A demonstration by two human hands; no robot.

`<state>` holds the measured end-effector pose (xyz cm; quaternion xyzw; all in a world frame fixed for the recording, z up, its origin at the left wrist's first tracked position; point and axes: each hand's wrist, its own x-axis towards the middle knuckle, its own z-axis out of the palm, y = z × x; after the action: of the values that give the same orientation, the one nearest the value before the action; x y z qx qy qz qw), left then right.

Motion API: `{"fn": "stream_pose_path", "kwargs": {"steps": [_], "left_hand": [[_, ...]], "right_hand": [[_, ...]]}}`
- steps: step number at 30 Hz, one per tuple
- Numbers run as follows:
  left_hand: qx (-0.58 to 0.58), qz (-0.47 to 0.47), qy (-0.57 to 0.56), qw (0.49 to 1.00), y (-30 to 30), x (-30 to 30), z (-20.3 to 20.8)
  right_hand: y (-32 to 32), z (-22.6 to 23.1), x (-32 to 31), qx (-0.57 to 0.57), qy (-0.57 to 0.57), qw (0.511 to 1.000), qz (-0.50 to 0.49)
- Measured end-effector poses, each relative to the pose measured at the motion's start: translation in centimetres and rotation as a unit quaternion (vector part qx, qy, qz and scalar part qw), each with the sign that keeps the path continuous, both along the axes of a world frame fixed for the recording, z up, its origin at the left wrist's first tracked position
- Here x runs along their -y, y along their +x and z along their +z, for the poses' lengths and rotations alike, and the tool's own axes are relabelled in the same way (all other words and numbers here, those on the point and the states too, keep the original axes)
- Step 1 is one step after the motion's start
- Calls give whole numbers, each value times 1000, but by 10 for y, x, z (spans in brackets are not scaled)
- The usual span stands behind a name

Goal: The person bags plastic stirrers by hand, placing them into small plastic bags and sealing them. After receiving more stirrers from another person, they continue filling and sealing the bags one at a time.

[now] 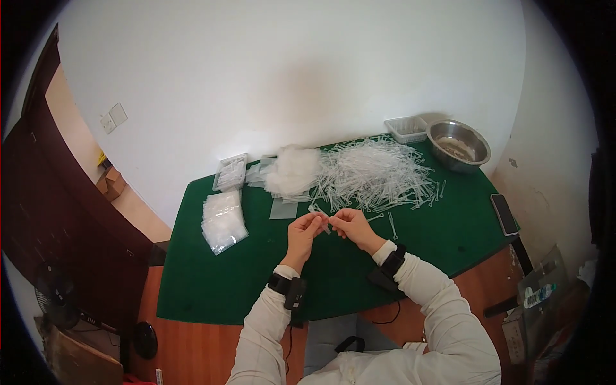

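My left hand [303, 236] and my right hand [355, 229] meet over the green-topped table, thumbs and fingers pinched close together. Between the fingertips is a small clear plastic piece [326, 228], too small to make out fully. Just beyond my hands spreads a large heap of thin clear plastic sticks with looped ends [375, 172]. One loose stick [393, 226] lies to the right of my right hand. Left of the heap is a pile of filmy clear plastic bags [293, 170]. Flat clear bags [224, 221] are stacked farther left, nearer to me.
Along the wall stand a clear tray holding pale pieces [231, 172], another clear plastic tray [406, 129] and a steel bowl [458, 146]. A phone [504, 215] lies at the table's right edge. A black fan [56, 289] is at lower left, beside the dark door [64, 224].
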<state>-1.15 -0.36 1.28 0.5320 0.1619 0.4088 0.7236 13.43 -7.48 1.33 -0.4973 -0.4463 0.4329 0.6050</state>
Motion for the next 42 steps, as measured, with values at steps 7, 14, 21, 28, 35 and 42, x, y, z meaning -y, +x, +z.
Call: {"fn": "stream_pose_path", "kwargs": {"steps": [7, 14, 21, 28, 35, 42], "left_hand": [[-9, 9, -1, 1000, -1, -1, -3], [9, -12, -4, 1000, 1, 2, -2], [25, -21, 18, 999, 1, 2, -2], [1, -32, 8, 999, 0, 4, 1], [-63, -47, 36, 996, 4, 7, 1], [-109, -75, 127, 983, 4, 9, -2]], "right_hand": [[-4, 5, 3, -136, -30, 988, 69], [0, 9, 5, -153, -98, 979, 91], [0, 12, 7, -122, -139, 976, 113], [1, 8, 5, -27, -134, 985, 104], [-3, 6, 0, -7, 121, 992, -25], [0, 6, 4, -33, 76, 996, 21]]}}
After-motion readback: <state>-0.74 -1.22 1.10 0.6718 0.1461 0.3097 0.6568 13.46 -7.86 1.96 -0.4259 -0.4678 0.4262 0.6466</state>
